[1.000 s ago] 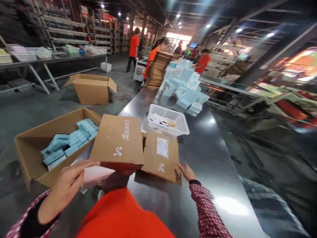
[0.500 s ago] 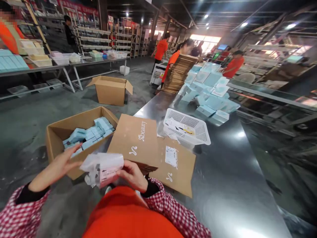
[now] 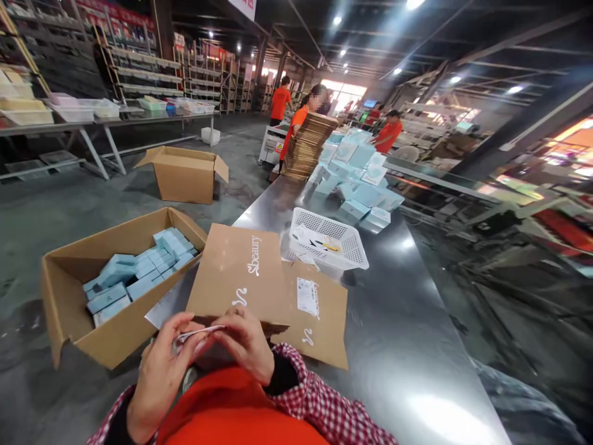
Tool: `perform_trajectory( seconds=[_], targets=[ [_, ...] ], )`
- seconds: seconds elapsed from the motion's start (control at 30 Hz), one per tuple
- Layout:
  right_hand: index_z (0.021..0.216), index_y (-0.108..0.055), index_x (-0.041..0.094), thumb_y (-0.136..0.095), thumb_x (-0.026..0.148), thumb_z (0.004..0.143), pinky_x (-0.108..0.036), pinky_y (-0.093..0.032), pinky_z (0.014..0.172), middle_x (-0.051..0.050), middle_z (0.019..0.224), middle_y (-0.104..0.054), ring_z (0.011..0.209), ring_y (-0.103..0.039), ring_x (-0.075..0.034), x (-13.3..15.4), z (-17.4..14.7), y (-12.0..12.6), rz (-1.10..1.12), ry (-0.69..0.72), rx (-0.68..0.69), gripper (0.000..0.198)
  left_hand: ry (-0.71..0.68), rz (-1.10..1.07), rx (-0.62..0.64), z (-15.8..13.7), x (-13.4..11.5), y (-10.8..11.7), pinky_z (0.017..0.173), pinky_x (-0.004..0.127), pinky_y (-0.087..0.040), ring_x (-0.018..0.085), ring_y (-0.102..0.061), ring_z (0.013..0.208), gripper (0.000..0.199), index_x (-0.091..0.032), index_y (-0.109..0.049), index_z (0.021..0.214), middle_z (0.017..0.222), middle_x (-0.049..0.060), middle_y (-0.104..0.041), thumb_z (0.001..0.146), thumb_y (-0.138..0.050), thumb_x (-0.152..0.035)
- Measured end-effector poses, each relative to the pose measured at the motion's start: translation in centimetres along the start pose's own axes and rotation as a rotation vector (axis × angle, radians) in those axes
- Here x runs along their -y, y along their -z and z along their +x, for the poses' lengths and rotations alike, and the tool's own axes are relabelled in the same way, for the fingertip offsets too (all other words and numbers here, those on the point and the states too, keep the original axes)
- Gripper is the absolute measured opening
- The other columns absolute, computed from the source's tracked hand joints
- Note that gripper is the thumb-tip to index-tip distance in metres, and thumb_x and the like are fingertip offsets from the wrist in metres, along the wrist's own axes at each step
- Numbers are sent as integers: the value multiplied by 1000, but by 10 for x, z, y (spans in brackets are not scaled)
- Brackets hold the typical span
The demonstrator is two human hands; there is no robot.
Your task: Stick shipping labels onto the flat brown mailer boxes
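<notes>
Close to my body, my left hand and my right hand pinch a thin whitish plastic bag between them. It shows almost edge-on, so its printed face is hidden. Just beyond my fingers lies a stack of flat brown cardboard with white lettering, at the table's near left edge. To the left stands an open carton partly filled with small light-blue boxes. Neither hand touches the carton.
On the metal table are a cardboard sheet with a white label, a white perforated basket with a yellow-handled tool, and a pile of light-blue boxes. Another open carton sits on the floor. Co-workers stand further back.
My left hand has moved right and closed on the bag, joining my right hand. The bag has turned from showing its pink print to nearly edge-on. The whole view has shifted to the right.
</notes>
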State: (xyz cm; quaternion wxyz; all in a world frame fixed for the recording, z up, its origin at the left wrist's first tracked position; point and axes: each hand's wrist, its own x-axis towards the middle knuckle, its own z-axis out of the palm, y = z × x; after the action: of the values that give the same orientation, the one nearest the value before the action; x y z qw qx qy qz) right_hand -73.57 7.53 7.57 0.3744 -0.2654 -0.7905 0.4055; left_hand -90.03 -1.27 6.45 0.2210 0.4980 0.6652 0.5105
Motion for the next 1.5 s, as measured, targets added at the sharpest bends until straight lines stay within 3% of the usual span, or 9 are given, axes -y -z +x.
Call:
perform_trajectory(
  seconds=[0.27, 0.5, 0.63, 0.73, 1.0, 1.2, 1.27, 1.37, 1.5],
  targets=[
    [84, -66, 21, -55, 32, 88, -27, -49, 72, -5, 83, -62, 78, -59, -15, 3, 11, 7, -52, 109, -94, 16, -4, 160, -64, 26, -8, -13, 56, 26, -56, 19, -70, 67, 51, -19, -58, 108, 81, 4, -73, 80, -50, -61],
    [84, -51, 22, -49, 41, 88, -27, -45, 55, 2, 67, -54, 56, -51, -13, -37, 90, 79, 74, -110, -534, 19, -374, 259, 312, 44, 33, 0, 65, 19, -54, 16, -71, 74, 33, -23, -70, 98, 87, 3, -75, 93, -42, -40],
    [93, -47, 19, -67, 34, 70, -29, -49, 67, -3, 89, -59, 75, -58, -16, -87, 138, 104, 55, -234, -290, 34, -603, 277, 240, 48, 42, -6, 70, 23, -56, 15, -70, 75, 27, -24, -71, 94, 84, 4, -74, 92, -46, -33],
    [102, -47, 16, -65, 29, 71, -33, -50, 72, -7, 95, -61, 80, -59, -18, -113, 150, 96, -175, -346, -102, 38, -550, 192, 244, 50, 46, -18, 82, 26, -56, 17, -68, 95, 31, -24, -70, 99, 103, 7, -72, 94, -41, -32],
    [137, -31, 4, -69, 47, 72, -50, -34, 98, -27, 134, -42, 120, -43, -37, -104, 146, 76, -895, -325, -39, 86, -423, 140, 339, 56, 62, -27, 93, 30, -51, 19, -64, 106, 37, -23, -71, 102, 111, 7, -70, 94, -37, -36],
    [139, -36, 24, -39, 51, 92, -53, -14, 110, -8, 148, -35, 137, -24, -28, -115, 149, 53, -978, -94, 253, 55, -451, 169, 289, 55, 66, -33, 92, 30, -52, 19, -66, 104, 39, -23, -72, 94, 106, 6, -72, 94, -36, -37],
    [138, -38, 25, -36, 48, 93, -57, -15, 108, -8, 148, -35, 137, -25, -29, -122, 156, 71, -984, -248, 199, 50, -452, 198, 319, 54, 69, -31, 94, 30, -52, 18, -65, 105, 38, -22, -71, 96, 106, 6, -72, 94, -36, -34],
    [135, -43, 15, -41, 41, 92, -58, -22, 104, -18, 143, -38, 132, -32, -34, -126, 149, 115, -856, -592, -110, 50, -436, 275, 280, 49, 79, -24, 98, 35, -49, 20, -58, 116, 35, -23, -70, 100, 124, 8, -63, 93, -37, -30],
    [104, -62, 10, -45, 43, 88, -42, -49, 78, -18, 98, -65, 90, -62, -27, -119, 94, 147, -459, -758, -198, 40, -522, 368, 88, 36, 97, -18, 105, 51, -39, 29, -37, 134, 34, -23, -72, 88, 148, 7, -37, 91, -39, -28]
  ],
)
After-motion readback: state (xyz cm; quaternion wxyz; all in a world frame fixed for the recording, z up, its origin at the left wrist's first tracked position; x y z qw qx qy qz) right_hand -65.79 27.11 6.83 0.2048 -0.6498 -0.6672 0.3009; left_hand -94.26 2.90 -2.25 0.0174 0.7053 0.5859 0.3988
